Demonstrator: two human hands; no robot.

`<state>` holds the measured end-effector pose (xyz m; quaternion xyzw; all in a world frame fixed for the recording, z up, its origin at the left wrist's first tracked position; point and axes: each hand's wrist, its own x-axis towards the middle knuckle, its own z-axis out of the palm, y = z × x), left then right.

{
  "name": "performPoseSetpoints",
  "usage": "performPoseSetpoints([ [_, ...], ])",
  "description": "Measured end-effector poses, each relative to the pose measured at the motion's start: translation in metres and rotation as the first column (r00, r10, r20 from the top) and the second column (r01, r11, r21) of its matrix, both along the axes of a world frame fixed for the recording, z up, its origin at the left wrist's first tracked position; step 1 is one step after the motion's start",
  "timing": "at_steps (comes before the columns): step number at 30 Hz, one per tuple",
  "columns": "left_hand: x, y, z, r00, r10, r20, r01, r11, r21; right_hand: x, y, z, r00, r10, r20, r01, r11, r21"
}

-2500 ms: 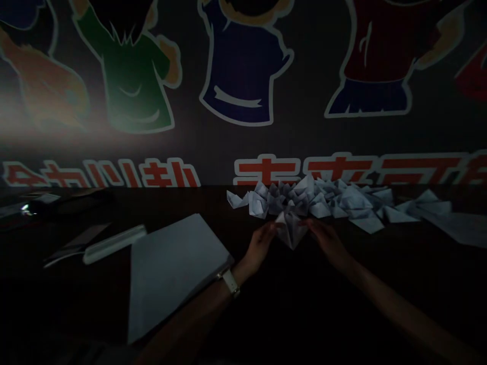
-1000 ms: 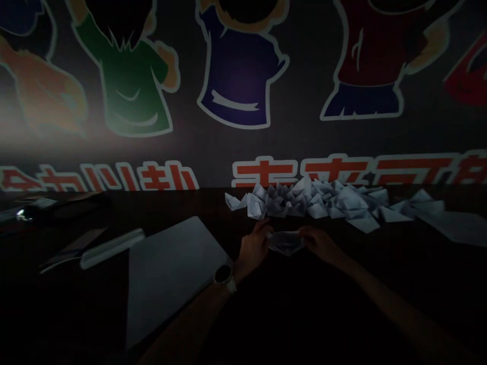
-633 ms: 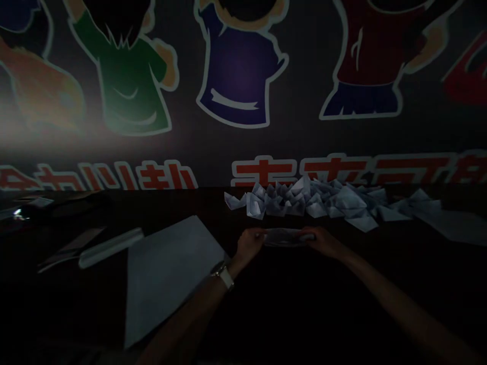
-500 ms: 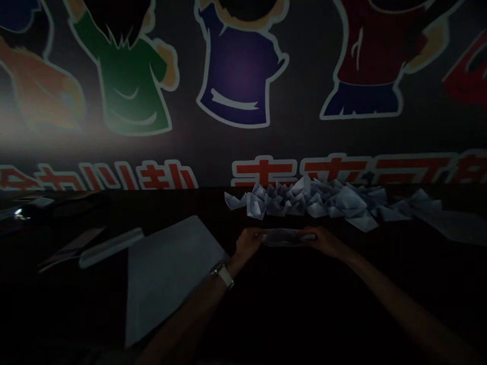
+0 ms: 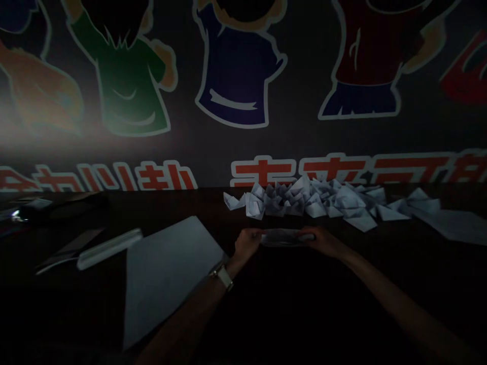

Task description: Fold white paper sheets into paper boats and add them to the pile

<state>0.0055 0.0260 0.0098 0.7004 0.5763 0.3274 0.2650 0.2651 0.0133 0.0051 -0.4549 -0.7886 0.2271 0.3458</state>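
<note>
Flattened paper fold (image 5: 283, 237) pinched at its two ends between the left hand (image 5: 247, 244) and right hand (image 5: 323, 241), both hands closed on it and drawn apart, apparently to keep the paper taut. Wristwatch (image 5: 223, 277) on the left wrist. Large paper sheet (image 5: 169, 281) lying on the dark worktop (image 5: 342, 284) to the left; folded paper boats (image 5: 300, 203) heaped just beyond the hands; cartoon wall mural (image 5: 238, 76) behind.

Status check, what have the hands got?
Left hand and right hand holding flattened folded paper by its ends. Heap of paper boats just beyond. Large pale sheet to the left.
</note>
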Motion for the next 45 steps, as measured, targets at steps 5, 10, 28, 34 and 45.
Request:
performPoseSetpoints([
  [5,-0.001,0.0,-0.002,1.0,0.01,-0.008,-0.01,0.999,0.046,-0.001,0.0,-0.002,1.0,0.004,0.03,-0.005,0.999,0.041],
  [10,0.002,-0.002,-0.007,0.997,-0.072,-0.003,0.072,0.984,0.165,0.0,-0.004,-0.004,0.936,-0.155,0.317,0.082,0.969,0.231],
  [28,0.009,-0.018,-0.004,0.931,-0.294,-0.215,0.36,0.837,0.412,-0.047,-0.039,0.027,0.782,-0.422,0.458,0.008,0.742,0.67],
  [34,0.015,-0.026,-0.002,0.902,-0.299,-0.312,0.411,0.815,0.407,-0.063,-0.035,0.006,0.683,-0.444,0.58,-0.11,0.723,0.682],
  [45,0.034,-0.023,-0.024,0.749,-0.433,0.502,0.381,0.901,0.209,-0.047,-0.03,0.016,0.841,-0.348,0.414,0.297,0.937,0.185],
])
